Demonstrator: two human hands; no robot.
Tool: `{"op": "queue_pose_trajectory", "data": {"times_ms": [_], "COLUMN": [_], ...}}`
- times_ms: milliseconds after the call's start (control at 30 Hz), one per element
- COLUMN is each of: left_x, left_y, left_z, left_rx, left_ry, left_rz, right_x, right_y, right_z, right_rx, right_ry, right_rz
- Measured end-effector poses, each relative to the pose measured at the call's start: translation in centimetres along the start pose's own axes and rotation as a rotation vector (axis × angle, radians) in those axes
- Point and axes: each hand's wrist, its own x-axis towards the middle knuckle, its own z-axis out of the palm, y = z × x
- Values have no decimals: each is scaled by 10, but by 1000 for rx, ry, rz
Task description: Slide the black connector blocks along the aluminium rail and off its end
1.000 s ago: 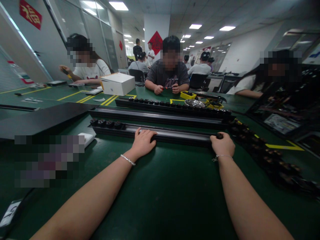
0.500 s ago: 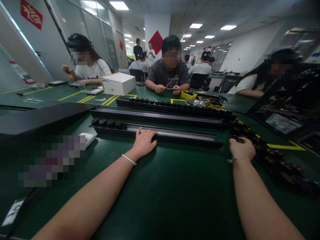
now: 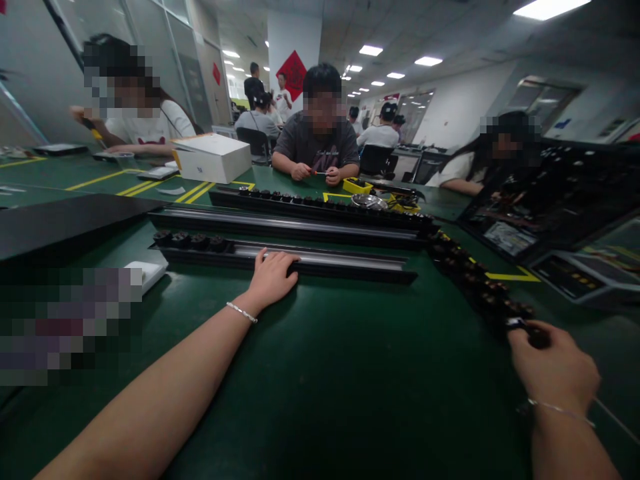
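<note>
Head view: the left hand (image 3: 273, 275) lies flat on the nearest black rail (image 3: 320, 262), fingers (image 3: 286, 260) spread and pressing down on its near edge, which looks like a way to keep the long rail from sliding on the worktop (image 3: 320, 373). At the rail's left end a few small black knobs (image 3: 190, 240) sit in its groove; the rest of the groove is bare and shiny. The right hand (image 3: 553, 367) is well apart from the rail, low at the right, its fingers (image 3: 520, 333) pinched on a small dark piece (image 3: 515, 324) at the near end of a long row of loose black knobs (image 3: 475, 280) that runs diagonally away from it. The row lies within easy reach of that hand, likely as a supply.

Two more rails (image 3: 300, 223) lie parallel behind the first, the farthest one lined with knobs. The worktop is dark green matting with yellow tape lines (image 3: 510, 275). A white box (image 3: 213, 158) stands beyond, and a yellow tray (image 3: 357, 186) with a metal dish (image 3: 369, 200) sits in front of a seated person (image 3: 317, 143) across the worktop. Other people work on both sides in a long, brightly lit room with ceiling lights (image 3: 370, 51) and red wall decorations (image 3: 293, 75).
</note>
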Motion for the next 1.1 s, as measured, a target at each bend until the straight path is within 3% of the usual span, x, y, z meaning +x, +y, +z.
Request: {"op": "queue_pose_trajectory", "data": {"times_ms": [67,167,333,433,500,567,633,700,800,967,1100], "left_x": [0,-1,-1,0,1,2,2,3,3,0,-1], "left_y": [0,-1,-2,-3,-2,-1,-1,-2,-9,-32,-48], "left_z": [0,0,-1,-2,-2,-2,-4,-6,-12,-18,-16], "left_rx": [-2,-1,-1,6,5,5,13,31,94,211,212], "left_ry": [2,5,4,31,76,141,212,267,317,391,385], "left_rz": [5,9,20,4,-9,-37,-94,-166,-276,-487,-621], "right_x": [-4,-4,6,5,-3,-14,-24,-31,-34,-44,-55], "right_y": [23,41,47,45,37,21,-2,-30,-77,-147,-171], "right_z": [0,6,16,11,4,-2,-3,3,24,67,86], "right_rx": [-42,-74,-141,-183,-202,-147,-32,16,62,164,157], "right_ry": [-59,-24,-108,-177,-111,70,155,134,38,-71,-134], "right_rz": [59,89,76,46,-8,-133,-437,-698,-894,-806,-623]}}
